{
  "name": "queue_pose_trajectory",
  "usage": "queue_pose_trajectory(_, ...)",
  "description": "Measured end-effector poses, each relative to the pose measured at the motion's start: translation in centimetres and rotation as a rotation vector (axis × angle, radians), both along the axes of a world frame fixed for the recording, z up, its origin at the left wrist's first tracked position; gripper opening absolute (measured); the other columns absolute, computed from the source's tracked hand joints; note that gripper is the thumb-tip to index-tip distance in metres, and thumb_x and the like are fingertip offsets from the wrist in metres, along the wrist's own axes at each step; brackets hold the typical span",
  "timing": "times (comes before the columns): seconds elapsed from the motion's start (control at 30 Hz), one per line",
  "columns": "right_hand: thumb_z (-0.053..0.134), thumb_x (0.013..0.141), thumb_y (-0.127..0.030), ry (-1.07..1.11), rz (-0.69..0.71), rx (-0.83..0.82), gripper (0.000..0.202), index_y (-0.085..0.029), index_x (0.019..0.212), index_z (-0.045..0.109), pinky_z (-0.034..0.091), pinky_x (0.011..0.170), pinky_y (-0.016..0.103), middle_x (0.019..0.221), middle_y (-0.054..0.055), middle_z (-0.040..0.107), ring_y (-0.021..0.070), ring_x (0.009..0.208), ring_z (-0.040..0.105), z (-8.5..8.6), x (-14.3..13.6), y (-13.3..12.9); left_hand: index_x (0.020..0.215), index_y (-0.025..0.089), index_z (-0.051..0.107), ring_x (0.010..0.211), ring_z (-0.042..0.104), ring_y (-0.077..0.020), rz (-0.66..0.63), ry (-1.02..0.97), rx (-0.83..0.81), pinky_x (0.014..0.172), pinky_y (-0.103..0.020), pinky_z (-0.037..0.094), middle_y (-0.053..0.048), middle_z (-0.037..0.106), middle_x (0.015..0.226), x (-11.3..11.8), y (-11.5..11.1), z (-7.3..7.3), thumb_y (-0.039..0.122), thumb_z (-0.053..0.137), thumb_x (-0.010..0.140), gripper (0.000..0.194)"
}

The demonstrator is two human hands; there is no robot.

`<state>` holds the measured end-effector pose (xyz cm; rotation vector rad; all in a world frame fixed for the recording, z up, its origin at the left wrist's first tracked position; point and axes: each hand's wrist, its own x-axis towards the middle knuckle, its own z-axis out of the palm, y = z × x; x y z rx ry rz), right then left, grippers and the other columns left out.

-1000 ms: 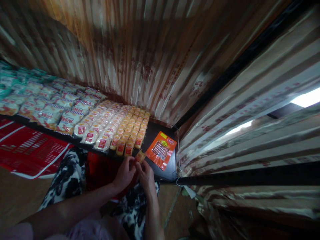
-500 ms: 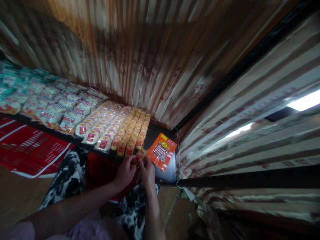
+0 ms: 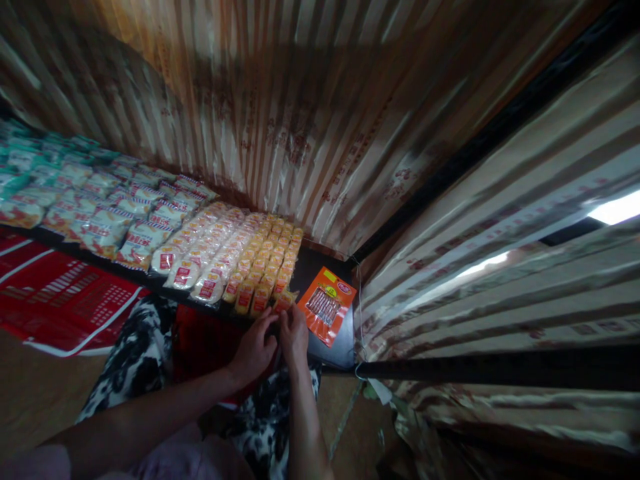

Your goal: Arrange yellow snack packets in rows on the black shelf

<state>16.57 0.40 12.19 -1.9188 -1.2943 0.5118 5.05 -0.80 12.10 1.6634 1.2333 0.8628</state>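
A small yellow snack packet (image 3: 284,301) with a red label stands at the near end of the last yellow row. My right hand (image 3: 294,337) holds its near side with fingers closed. Beside it my left hand (image 3: 256,347) has its fingertips near the packet's left edge, thumb apart from the fingers, and seems to hold nothing. Rows of similar yellow packets (image 3: 263,260) run back from there. To the right of my hands lies a flat orange packet (image 3: 328,305) with a clear window showing brown sticks.
Left of the yellow rows stand clear-wrapped white packets (image 3: 200,257), then white snack bags (image 3: 107,227) and green bags (image 3: 23,160). All rest on a black shelf (image 3: 340,357). A printed plastic curtain (image 3: 295,133) hangs behind, with a red bag (image 3: 65,293) below left.
The yellow packet was pinched between both hands; now it stands against the row's front. My left hand's fingers have loosened from it. The view has shifted slightly.
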Motion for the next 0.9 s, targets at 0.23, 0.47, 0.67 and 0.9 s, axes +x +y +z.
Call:
queue_pose_trajectory(0.23, 0.042, 0.082, -0.026, 0.06, 0.048, 0.031, 0.033, -0.019, 0.107, 0.063, 0.043, 0.077, 0.031, 0.092, 0.008, 0.065, 0.0208, 0.087, 0.058, -0.3, 0.1, 0.7, 0.116, 0.016, 0.057, 0.13, 0.042, -0.0212, -0.009, 0.019, 0.028, 0.111, -0.043, 0.032, -0.013, 0.047, 0.139, 0.0, -0.2, 0.3, 0.006, 0.044, 0.071, 0.048)
queue_pose_trajectory(0.47, 0.043, 0.081, -0.023, 0.076, 0.08, 0.049, 0.031, -0.018, 0.102, 0.064, 0.043, 0.078, 0.031, 0.089, 0.007, 0.064, 0.0206, 0.086, 0.057, -0.6, 0.0, 1.3, 0.119, 0.013, 0.055, 0.131, 0.041, -0.0213, -0.036, 0.049, 0.023, 0.11, -0.045, 0.032, -0.015, 0.047, 0.139, -0.1, 0.0, 0.5, 0.007, 0.043, 0.074, 0.047)
queue_pose_trajectory(0.67, 0.041, 0.083, -0.027, 0.057, 0.05, 0.037, 0.036, -0.017, 0.111, 0.062, 0.043, 0.081, 0.034, 0.095, 0.01, 0.063, 0.022, 0.089, 0.056, -1.0, -0.1, 1.4, 0.12, 0.018, 0.055, 0.129, 0.043, -0.0202, -0.035, 0.041, 0.078, 0.11, -0.044, 0.033, -0.012, 0.049, 0.138, 0.0, 0.1, 0.2, 0.007, 0.044, 0.073, 0.049)
queue_pose_trajectory(0.9, 0.045, 0.082, -0.032, 0.077, 0.008, 0.055, 0.039, -0.018, 0.114, 0.062, 0.045, 0.079, 0.032, 0.096, 0.009, 0.062, 0.0212, 0.087, 0.057, -1.1, 0.1, 1.3, 0.121, 0.016, 0.053, 0.128, 0.045, -0.0198, -0.067, 0.139, 0.166, 0.108, -0.043, 0.037, -0.011, 0.051, 0.135, -0.2, 0.1, 0.4, 0.006, 0.041, 0.075, 0.048)
